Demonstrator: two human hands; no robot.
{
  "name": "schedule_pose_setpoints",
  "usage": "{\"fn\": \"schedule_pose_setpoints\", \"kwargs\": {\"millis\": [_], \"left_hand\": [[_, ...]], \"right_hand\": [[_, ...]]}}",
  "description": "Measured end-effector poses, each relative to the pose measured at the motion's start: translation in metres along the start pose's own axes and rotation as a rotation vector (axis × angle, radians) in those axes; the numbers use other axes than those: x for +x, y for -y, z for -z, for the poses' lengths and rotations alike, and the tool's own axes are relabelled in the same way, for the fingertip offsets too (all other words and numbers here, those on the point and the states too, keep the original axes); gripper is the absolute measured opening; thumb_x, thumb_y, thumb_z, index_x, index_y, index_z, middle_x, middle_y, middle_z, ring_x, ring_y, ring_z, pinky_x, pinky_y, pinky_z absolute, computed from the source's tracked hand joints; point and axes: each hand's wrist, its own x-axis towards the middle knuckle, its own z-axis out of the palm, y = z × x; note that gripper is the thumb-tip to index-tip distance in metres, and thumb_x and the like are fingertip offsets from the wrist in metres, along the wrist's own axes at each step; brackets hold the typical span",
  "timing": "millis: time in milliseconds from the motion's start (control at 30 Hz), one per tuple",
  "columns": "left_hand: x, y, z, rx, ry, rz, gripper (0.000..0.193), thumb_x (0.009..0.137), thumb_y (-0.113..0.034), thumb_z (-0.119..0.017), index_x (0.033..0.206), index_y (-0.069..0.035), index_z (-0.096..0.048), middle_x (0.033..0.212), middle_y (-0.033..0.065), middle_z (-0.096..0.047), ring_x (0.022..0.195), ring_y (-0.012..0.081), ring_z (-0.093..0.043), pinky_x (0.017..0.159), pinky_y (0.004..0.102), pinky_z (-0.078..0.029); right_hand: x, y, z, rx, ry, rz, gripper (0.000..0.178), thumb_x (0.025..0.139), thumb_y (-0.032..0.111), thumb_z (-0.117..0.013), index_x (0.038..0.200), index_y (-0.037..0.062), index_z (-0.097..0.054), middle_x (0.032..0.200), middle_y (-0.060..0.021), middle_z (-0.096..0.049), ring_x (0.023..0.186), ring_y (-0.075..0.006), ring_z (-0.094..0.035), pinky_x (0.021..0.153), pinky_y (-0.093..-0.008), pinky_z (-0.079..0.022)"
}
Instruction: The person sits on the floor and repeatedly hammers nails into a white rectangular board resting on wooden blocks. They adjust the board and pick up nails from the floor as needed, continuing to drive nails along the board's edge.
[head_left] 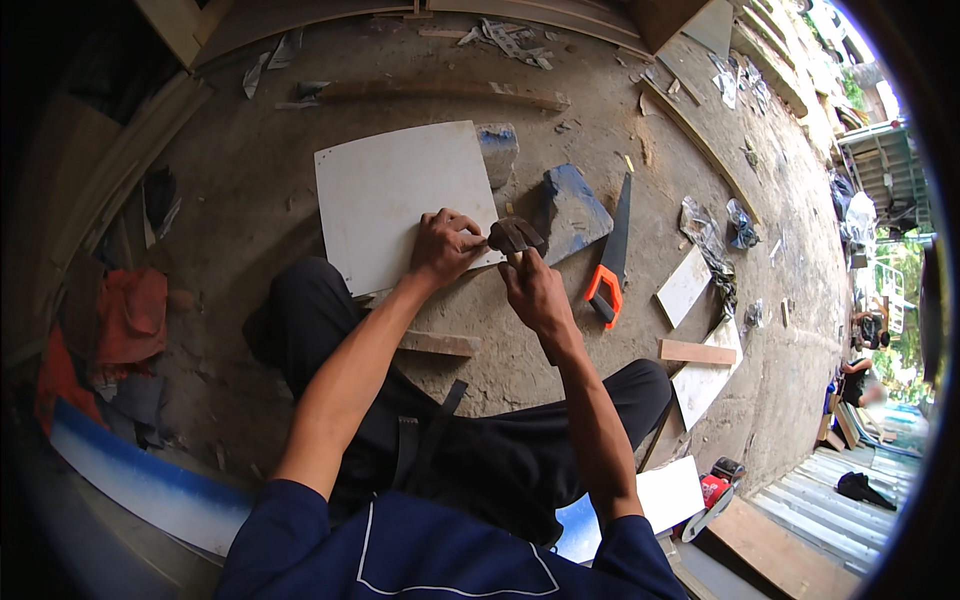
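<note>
My right hand point(538, 297) is closed round the handle of a hammer point(516, 236), close below its dark metal head. The head is at the right edge of a white board point(390, 190), beside my left fingertips. My left hand point(446, 245) rests on the board with its fingers pinched together near that edge. What the pinch holds, if anything, is too small to make out. The board lies in front of my folded legs, near a grey-blue block point(497, 150) at its upper right corner.
A larger blue-grey block point(578, 215) and a handsaw point(608, 280) with an orange handle lie to the right. Farther right are white offcuts point(685, 287) and a wood strip point(697, 352). A long batten point(440, 92) lies beyond the board. Orange cloth point(132, 315) sits at left.
</note>
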Motion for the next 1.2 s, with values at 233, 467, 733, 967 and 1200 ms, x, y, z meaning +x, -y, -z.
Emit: {"fn": "schedule_pose_setpoints", "kwargs": {"millis": [233,467,733,967,1200], "left_hand": [[-0.005,0.019,0.007,-0.077,-0.04,-0.006,0.02,0.082,-0.017,-0.07,0.102,-0.013,-0.072,0.11,-0.0004,-0.067,0.108,0.0211,-0.057,0.097,0.0423,-0.039],[-0.005,0.005,0.008,0.245,-0.134,-0.057,0.017,0.085,-0.013,-0.066,0.102,-0.012,-0.068,0.121,0.0042,-0.064,0.114,0.0244,-0.056,0.098,0.0434,-0.04],[-0.006,0.007,0.007,0.277,-0.118,-0.054,0.018,0.085,-0.012,-0.065,0.103,-0.012,-0.067,0.123,0.0034,-0.063,0.117,0.0234,-0.055,0.099,0.0427,-0.039],[-0.005,0.006,0.007,0.256,-0.12,-0.047,0.018,0.085,-0.013,-0.066,0.103,-0.013,-0.067,0.123,0.0032,-0.063,0.117,0.0237,-0.055,0.099,0.043,-0.04],[-0.005,0.009,0.006,0.252,-0.12,-0.059,0.017,0.085,-0.014,-0.065,0.102,-0.012,-0.067,0.122,0.0037,-0.063,0.117,0.0243,-0.055,0.099,0.0439,-0.039]], "right_hand": [[-0.002,0.032,0.019,0.083,-0.155,0.017,0.029,0.092,0.018,-0.061,0.114,-0.0004,-0.052,0.088,-0.0297,-0.065,0.084,-0.0507,-0.062,0.07,-0.0532,-0.048],[0.0,0.013,0.002,0.051,-0.047,-0.043,0.03,0.093,0.019,-0.061,0.112,-0.0006,-0.051,0.089,-0.0307,-0.065,0.087,-0.0512,-0.061,0.072,-0.0533,-0.048],[0.0,0.026,0.001,0.108,-0.107,0.028,0.03,0.092,0.019,-0.061,0.111,-0.0012,-0.05,0.09,-0.0319,-0.065,0.087,-0.0508,-0.062,0.072,-0.0544,-0.048],[0.007,0.022,0.008,-0.009,0.172,-0.142,0.032,0.093,0.02,-0.06,0.113,-0.0023,-0.049,0.087,-0.0324,-0.065,0.086,-0.0511,-0.062,0.071,-0.0533,-0.049],[0.002,0.03,0.003,0.052,-0.137,-0.003,0.032,0.093,0.019,-0.06,0.116,-0.0006,-0.049,0.088,-0.0316,-0.065,0.085,-0.0515,-0.062,0.072,-0.0539,-0.048]]}}
